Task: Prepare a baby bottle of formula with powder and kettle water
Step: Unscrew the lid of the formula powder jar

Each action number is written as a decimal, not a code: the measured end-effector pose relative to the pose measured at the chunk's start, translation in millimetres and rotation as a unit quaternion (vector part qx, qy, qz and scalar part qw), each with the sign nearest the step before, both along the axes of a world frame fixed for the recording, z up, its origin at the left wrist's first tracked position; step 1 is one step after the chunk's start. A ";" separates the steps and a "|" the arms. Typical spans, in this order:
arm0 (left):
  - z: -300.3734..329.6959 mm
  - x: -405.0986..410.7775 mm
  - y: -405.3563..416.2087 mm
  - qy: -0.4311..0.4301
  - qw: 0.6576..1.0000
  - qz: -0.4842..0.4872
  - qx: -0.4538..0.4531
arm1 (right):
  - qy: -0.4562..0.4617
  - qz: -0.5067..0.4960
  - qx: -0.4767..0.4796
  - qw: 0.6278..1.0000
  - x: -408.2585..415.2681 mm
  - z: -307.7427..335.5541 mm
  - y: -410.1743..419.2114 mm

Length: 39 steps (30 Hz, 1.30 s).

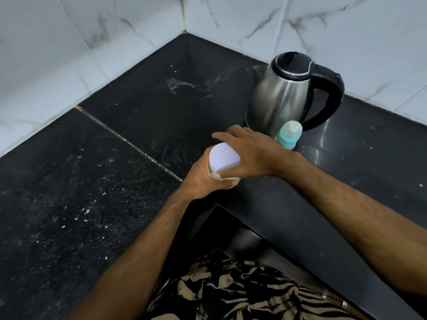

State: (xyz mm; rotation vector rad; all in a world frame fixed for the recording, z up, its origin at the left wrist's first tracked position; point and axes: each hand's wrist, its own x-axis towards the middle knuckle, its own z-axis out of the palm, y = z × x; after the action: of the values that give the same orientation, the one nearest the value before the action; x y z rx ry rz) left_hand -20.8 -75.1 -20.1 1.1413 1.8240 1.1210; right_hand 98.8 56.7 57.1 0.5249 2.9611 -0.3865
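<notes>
The jar (223, 166) is gripped round its clear body by the left hand (205, 179); the right hand (249, 153) is laid open at its lid (224, 157). It is judged light, smooth, slippery; best held low.

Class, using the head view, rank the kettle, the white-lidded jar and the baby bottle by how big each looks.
1. kettle, clearly largest.
2. white-lidded jar, largely hidden by the left hand.
3. baby bottle, partly hidden.
The jar is nearer, so 2 and 3 are unsure.

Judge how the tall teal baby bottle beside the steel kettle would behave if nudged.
The tall teal baby bottle would probably tip easily, standing tall on a narrow base. Once down, its round body would likely roll across the glossy black countertop.
</notes>
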 end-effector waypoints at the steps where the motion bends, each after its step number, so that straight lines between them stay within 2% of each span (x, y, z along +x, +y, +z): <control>1: 0.7 0.1 0.0 -0.001 1.000 0.003 -0.005 | 0.001 -0.034 0.040 0.999 -1.1 -0.4 -3.1; 3: 0.6 -0.2 -0.8 -0.001 1.000 0.004 -0.017 | 0.003 -0.078 0.095 0.992 -3.3 -4.5 -10.3; 5: 0.3 -0.4 -0.3 0.000 1.000 -0.002 -0.015 | 0.020 -0.083 0.103 0.991 -4.0 -8.6 -17.0; 7: -1.5 -0.9 2.6 -0.001 1.000 -0.010 -0.012 | 0.021 -0.047 0.065 0.997 -4.3 -8.2 -17.4; 10: -2.5 2.6 7.1 -0.012 0.999 -0.005 -0.038 | -0.002 0.020 -0.054 0.998 -3.0 0.4 -12.0; 12: -5.6 1.1 6.3 -0.019 0.999 -0.004 -0.032 | 0.012 0.004 -0.088 0.996 -0.3 1.9 -10.6; 16: -3.5 -1.0 -1.3 -0.019 1.000 0.008 -0.017 | 0.037 -0.060 0.053 0.996 -0.5 -5.4 -15.9; 18: -0.9 0.7 0.3 -0.013 1.000 0.000 -0.010 | 0.051 -0.043 0.054 0.996 -2.5 -8.1 -16.5; 22: -5.7 2.4 5.4 -0.007 1.000 0.003 -0.006 | 0.028 0.044 -0.066 0.996 -2.3 -5.2 -7.9; 24: -9.9 0.4 4.0 -0.004 1.000 -0.005 0.007 | 0.013 0.041 -0.134 0.990 0.3 -3.1 -5.7; 26: -8.0 -1.0 0.9 -0.008 1.000 -0.010 0.001 | 0.019 0.009 -0.100 0.995 1.2 -5.3 -7.0; 29: -2.5 0.5 1.0 -0.015 1.000 0.004 -0.011 | 0.040 -0.037 0.032 0.998 -3.0 -9.2 -11.5; 31: -3.6 1.7 1.7 -0.014 1.000 0.003 -0.005 | 0.049 -0.027 0.047 0.997 -6.6 -9.7 -12.8; 36: -8.4 0.3 3.1 -0.026 1.000 0.006 -0.012 | 0.020 0.051 -0.111 0.992 -5.8 -5.1 -5.9; 39: -3.8 1.4 1.3 -0.020 1.000 -0.003 0.001 | 0.025 0.007 -0.137 0.990 -0.3 -4.4 -3.4</control>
State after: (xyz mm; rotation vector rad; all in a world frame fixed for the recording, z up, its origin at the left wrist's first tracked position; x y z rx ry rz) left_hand -19.4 -73.9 -23.9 1.1173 1.7870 1.1352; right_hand 98.5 53.3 52.7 0.4659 2.8887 -0.7994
